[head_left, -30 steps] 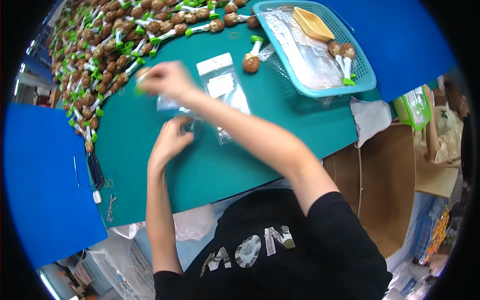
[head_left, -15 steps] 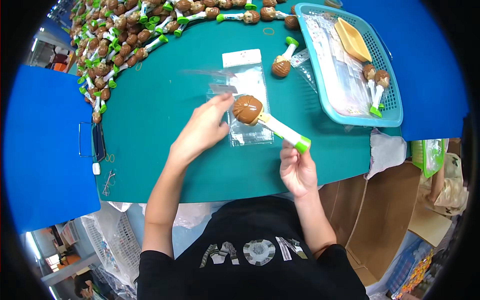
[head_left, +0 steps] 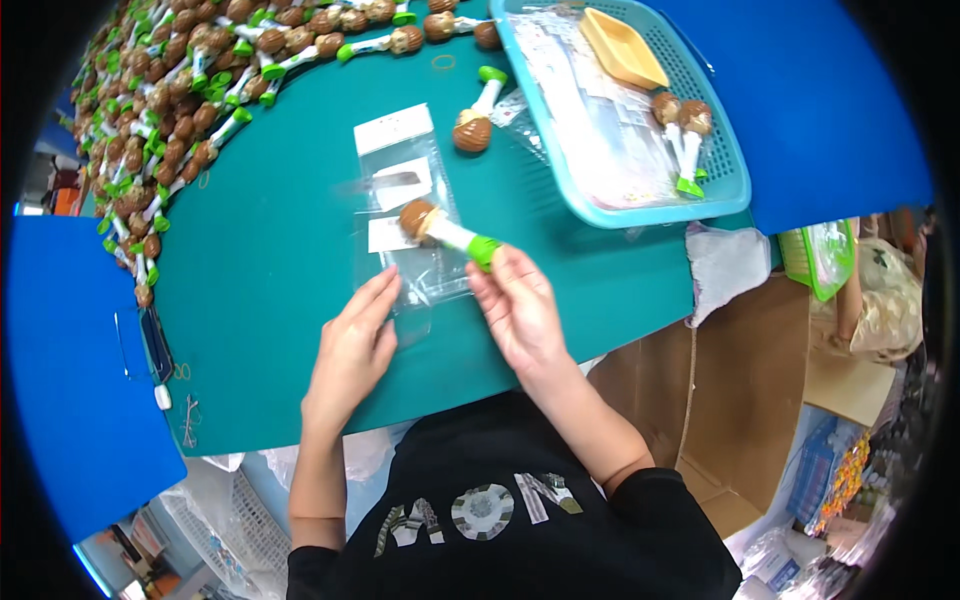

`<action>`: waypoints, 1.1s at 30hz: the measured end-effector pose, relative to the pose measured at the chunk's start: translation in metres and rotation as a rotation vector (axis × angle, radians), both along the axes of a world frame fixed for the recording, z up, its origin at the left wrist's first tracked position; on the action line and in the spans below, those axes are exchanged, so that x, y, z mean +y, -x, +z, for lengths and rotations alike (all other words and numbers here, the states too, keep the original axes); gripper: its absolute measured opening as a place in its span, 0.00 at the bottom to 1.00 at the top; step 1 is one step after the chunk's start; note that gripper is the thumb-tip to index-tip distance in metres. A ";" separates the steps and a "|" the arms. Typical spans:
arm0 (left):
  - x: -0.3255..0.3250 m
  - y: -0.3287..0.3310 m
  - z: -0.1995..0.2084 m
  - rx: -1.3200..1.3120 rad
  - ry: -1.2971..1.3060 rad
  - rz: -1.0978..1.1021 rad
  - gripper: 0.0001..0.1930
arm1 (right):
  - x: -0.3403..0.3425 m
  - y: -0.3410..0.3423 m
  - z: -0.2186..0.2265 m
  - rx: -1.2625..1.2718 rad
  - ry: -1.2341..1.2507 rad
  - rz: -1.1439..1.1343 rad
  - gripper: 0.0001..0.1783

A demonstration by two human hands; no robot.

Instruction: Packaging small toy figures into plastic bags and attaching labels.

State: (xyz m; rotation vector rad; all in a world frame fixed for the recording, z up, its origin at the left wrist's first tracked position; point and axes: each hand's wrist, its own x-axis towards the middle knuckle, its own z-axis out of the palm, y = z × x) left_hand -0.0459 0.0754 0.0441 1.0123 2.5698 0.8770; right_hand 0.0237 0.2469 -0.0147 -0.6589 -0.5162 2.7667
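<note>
My right hand (head_left: 520,305) grips the green end of a toy with a brown-haired doll's head (head_left: 420,217) and a white handle. The head points left, over a clear plastic bag (head_left: 440,185) with a white top strip. My left hand (head_left: 352,350) is by the bag's near left edge, its fingers stretched out and thumb apart. Its fingertips seem to touch the bag. Two white cards show at the bag, an upper card (head_left: 410,190) with a blurred dark strip over it and a lower card (head_left: 387,236); I cannot tell whether they are inside.
A large pile of similar toys (head_left: 190,100) covers the far left. Another toy (head_left: 475,125) lies beyond the bag. At right, a light-blue basket (head_left: 600,218) holds plastic packets, a yellow tray (head_left: 625,48) and two toys. A grey cloth (head_left: 725,265) hangs at the table edge.
My right hand has brought the toy nearer the bag, its head now over it. My left hand has drawn back toward the bag's near edge. The whole view has shifted.
</note>
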 end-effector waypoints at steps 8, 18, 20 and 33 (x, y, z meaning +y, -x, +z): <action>0.006 -0.014 -0.023 -0.112 -0.186 0.171 0.24 | 0.016 -0.052 0.012 0.233 0.314 -0.014 0.13; 0.018 -0.027 -0.035 -0.162 -0.417 0.307 0.34 | -0.020 -0.094 0.000 0.050 0.108 0.016 0.12; 0.021 -0.031 -0.038 -0.168 -0.419 0.278 0.34 | -0.024 -0.094 0.000 0.015 0.057 0.005 0.12; -0.009 -0.054 -0.053 -0.012 -0.359 0.430 0.17 | -0.019 -0.085 -0.003 -0.095 -0.018 0.124 0.11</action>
